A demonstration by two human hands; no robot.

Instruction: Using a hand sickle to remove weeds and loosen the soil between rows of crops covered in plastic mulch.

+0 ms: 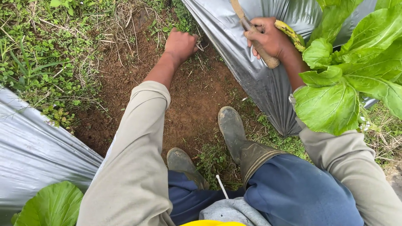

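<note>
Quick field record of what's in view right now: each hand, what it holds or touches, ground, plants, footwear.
left hand: fist closed on weeds at the soil edge beside the plastic
right hand: gripping wooden tool handle, blade out of view
ground: bare brown soil between two sheets of silver plastic mulch
plants: broad leafy greens at right, grass at left
footwear: muddy rubber boots
</note>
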